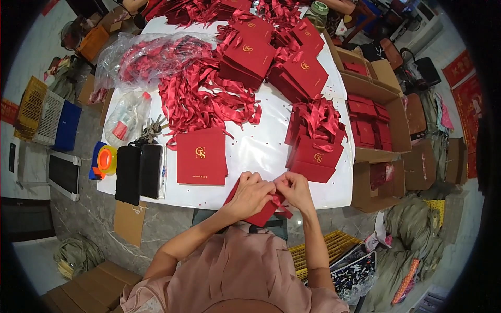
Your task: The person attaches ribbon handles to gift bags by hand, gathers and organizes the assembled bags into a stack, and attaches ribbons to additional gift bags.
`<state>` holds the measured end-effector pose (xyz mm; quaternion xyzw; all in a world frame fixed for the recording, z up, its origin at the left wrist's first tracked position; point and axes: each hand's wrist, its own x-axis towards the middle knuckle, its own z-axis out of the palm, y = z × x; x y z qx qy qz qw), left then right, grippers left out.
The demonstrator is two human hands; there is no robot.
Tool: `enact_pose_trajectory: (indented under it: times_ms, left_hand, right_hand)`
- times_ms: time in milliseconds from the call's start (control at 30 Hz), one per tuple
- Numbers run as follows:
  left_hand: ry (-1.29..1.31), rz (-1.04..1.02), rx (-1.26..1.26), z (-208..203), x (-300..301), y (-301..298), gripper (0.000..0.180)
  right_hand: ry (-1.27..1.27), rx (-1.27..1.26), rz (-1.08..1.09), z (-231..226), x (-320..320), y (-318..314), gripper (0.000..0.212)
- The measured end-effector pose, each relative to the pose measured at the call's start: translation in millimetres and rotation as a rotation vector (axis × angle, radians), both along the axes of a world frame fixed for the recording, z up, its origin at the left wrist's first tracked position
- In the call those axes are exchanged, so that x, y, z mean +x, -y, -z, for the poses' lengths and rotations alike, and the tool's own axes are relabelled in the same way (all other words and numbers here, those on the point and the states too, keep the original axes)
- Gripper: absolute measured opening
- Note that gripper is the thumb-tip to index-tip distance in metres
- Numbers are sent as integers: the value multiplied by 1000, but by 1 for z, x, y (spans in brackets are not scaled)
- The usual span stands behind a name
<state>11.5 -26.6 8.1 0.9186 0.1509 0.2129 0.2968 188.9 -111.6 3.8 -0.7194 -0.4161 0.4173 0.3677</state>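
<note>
While the person is sitting or standing close to the white table [261,143], both bare hands are working together over one red bag [261,214]. This bag is lying at the near edge, its lower corner reaching past the tabletop toward the pink shirt [242,261]. The left hand [249,193] is bending over it and grasping it, with fingers curled. The right hand [295,190] is pinching a red ribbon [282,209], its fingertips almost meeting those of the left; which fingertip is pressing where, I cannot tell. The ribbon's ends are hanging over the bag.

Just beyond the left hand, a flat red stack [202,156] with gold printing is lying. Beyond the right hand, red bags with ribbon handles [315,151] are leaning on one another. Farther away, a heap of loose ribbons [195,99] is spreading beside a clear plastic bag [156,60]. At the left side, a black pouch [128,172] is lying near an orange tape roll [107,159].
</note>
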Motion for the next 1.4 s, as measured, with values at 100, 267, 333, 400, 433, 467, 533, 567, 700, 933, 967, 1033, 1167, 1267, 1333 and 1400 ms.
enact_pose_trajectory:
  times_ms: [100, 267, 333, 400, 433, 467, 533, 567, 700, 933, 967, 1033, 1167, 1267, 1333, 1400]
  left_hand:
    - [2, 31, -16, 0, 1, 4, 17]
    - [24, -191, -125, 1, 0, -6, 19]
    - [9, -225, -141, 1, 1, -13, 19]
    - [0, -250, -177, -2, 5, -18, 17]
    - [1, -249, -177, -1, 8, -21, 17]
    - [5, -267, -167, 1, 11, -22, 18]
    - [10, -283, -155, 5, 16, -25, 18]
    - [5, -283, -162, 9, 18, -27, 19]
    - [8, -315, -217, 20, 16, -30, 20]
    - [-81, -338, -253, 23, 18, -32, 19]
    - [-13, -377, -131, 24, 18, -31, 20]
    - [59, -404, -10, 24, 22, -22, 20]
    - [145, -249, -569, 18, 14, 17, 23]
    - [282, -135, -830, 27, 5, 37, 18]
    - [30, -49, -883, 14, -12, 35, 15]
    - [-19, -52, -936, 5, -26, 29, 12]
  right_hand:
    - [125, 159, 306, -6, -3, -4, 17]
    - [131, 190, 290, -16, 5, 11, 19]
    - [103, 78, 79, -19, 10, 31, 23]
    - [126, 26, -67, -26, 0, 41, 24]
    - [202, 11, -151, -26, -5, 45, 26]
    - [203, 11, -151, -22, -9, 48, 26]
    - [73, -56, -113, -14, -15, 49, 22]
    - [-23, -83, -70, -12, -15, 49, 22]
    - [48, 0, 78, -12, -20, 43, 26]
    - [336, -159, -78, -12, -17, 39, 38]
    - [236, -155, -21, -14, -16, 35, 37]
    - [-26, -93, 110, -6, -14, 29, 35]
    - [-426, 57, 311, -11, -22, 8, 29]
    - [-481, 185, 353, -7, -22, -1, 26]
    - [-418, 191, 354, -8, -13, 2, 27]
    - [-382, 211, 378, -1, -8, 8, 28]
